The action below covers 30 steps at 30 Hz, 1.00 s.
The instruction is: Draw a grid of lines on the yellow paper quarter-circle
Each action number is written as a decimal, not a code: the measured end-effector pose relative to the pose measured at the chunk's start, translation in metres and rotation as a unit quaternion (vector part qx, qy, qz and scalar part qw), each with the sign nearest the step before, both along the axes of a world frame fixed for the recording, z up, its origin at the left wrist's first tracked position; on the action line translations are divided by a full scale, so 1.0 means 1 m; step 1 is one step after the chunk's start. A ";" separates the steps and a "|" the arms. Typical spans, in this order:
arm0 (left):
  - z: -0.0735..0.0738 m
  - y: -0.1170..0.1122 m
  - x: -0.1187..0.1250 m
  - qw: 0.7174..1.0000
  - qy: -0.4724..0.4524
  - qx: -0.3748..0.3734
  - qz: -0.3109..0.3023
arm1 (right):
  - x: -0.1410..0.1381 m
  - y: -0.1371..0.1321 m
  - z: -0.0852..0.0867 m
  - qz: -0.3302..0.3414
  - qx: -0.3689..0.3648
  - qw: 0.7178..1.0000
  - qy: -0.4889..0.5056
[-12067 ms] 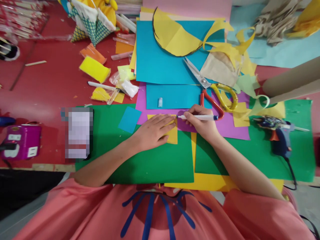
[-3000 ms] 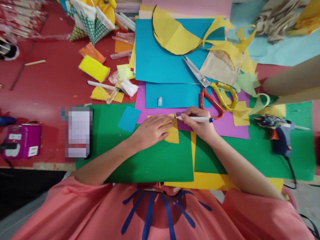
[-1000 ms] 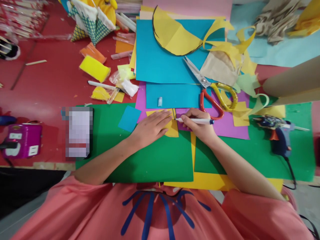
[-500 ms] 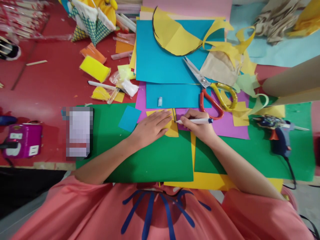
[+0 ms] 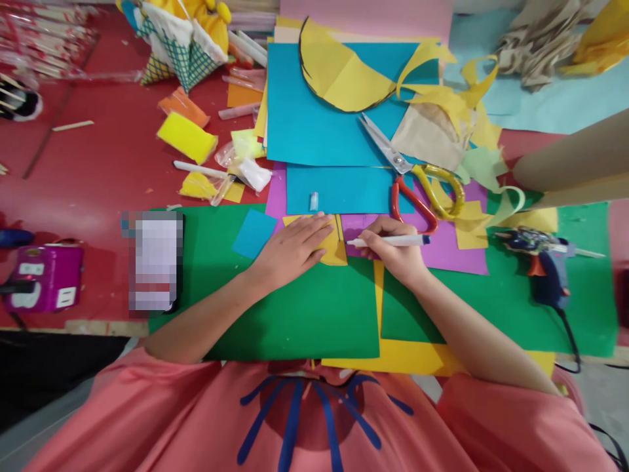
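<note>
Your left hand (image 5: pixel 289 252) lies flat, fingers spread, pinning the small yellow paper (image 5: pixel 335 249) on the green sheet (image 5: pixel 304 314) at the surface's near edge. Your right hand (image 5: pixel 393 252), fingers closed around the white pen (image 5: pixel 388 241), has slid down the paper's right edge since a second ago; the dark line there looks longer, though blur hides its end.

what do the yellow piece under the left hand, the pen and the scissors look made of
Yellow piece: thin matte craft paper, lying flat with a cut edge. Pen in the right hand: smooth white plastic, probably. Scissors: shiny metal blades, glossy red and yellow handles, likely plastic. Left hand presses the paper flat.
</note>
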<state>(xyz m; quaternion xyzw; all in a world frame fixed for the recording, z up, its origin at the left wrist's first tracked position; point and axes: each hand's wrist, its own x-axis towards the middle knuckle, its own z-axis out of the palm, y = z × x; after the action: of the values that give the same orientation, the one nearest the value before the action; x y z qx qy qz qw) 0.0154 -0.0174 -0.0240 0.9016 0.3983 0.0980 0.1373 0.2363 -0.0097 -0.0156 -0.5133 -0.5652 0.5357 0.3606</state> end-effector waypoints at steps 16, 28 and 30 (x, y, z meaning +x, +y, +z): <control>0.001 0.000 -0.001 1.000 0.007 -0.004 -0.004 | -0.004 0.000 -0.002 0.050 0.059 0.994 -0.083; 0.002 0.000 -0.001 1.000 0.010 -0.003 -0.008 | -0.005 0.001 0.002 0.065 0.029 0.995 -0.074; 0.002 0.000 -0.001 1.000 0.013 -0.001 -0.007 | -0.004 0.002 0.004 0.060 0.010 0.997 -0.054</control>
<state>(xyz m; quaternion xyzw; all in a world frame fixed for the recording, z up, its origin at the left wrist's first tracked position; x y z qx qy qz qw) 0.0147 -0.0172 -0.0219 0.9055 0.3937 0.0851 0.1335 0.2326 -0.0081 -0.0116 -0.5029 -0.6193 0.5222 0.3016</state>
